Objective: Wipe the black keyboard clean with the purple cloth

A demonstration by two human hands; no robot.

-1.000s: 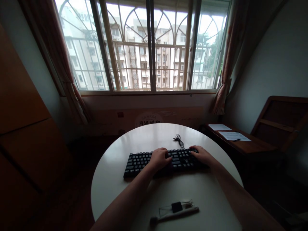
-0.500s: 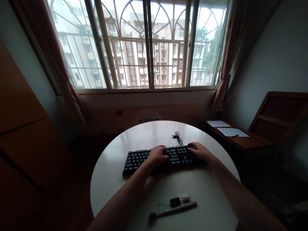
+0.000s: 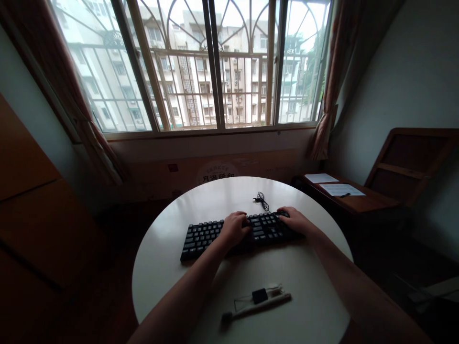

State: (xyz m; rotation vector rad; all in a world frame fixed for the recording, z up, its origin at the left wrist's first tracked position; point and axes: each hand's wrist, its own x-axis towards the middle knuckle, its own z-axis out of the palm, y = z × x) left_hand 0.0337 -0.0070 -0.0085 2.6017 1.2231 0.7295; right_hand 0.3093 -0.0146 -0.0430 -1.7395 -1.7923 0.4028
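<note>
A black keyboard (image 3: 202,237) lies slightly slanted on a round white table (image 3: 158,291). My left hand (image 3: 234,228) is over its middle, thumb and fingers curled towards each other at the keys. Whatever is between those fingertips is too small and dark to make out. At the keyboard's right end, my right hand (image 3: 292,220) closes round the far corner, its thumb over the number keys. Behind the keyboard is its bundled black cable (image 3: 262,201). Nearer me lie a brush (image 3: 258,306) with a dark tip and a wire puller with a black handle (image 3: 259,295).
To the right, a wooden chair (image 3: 383,200) bears paper sheets (image 3: 342,189) and a pen (image 3: 345,195). A barred window (image 3: 218,86) with curtains (image 3: 321,134) is beyond the table. An orange-brown cabinet (image 3: 28,215) stands at the left.
The whole view has shifted slightly, so everything sits a little further left and up. Both hands stay at the same places on the keyboard.
</note>
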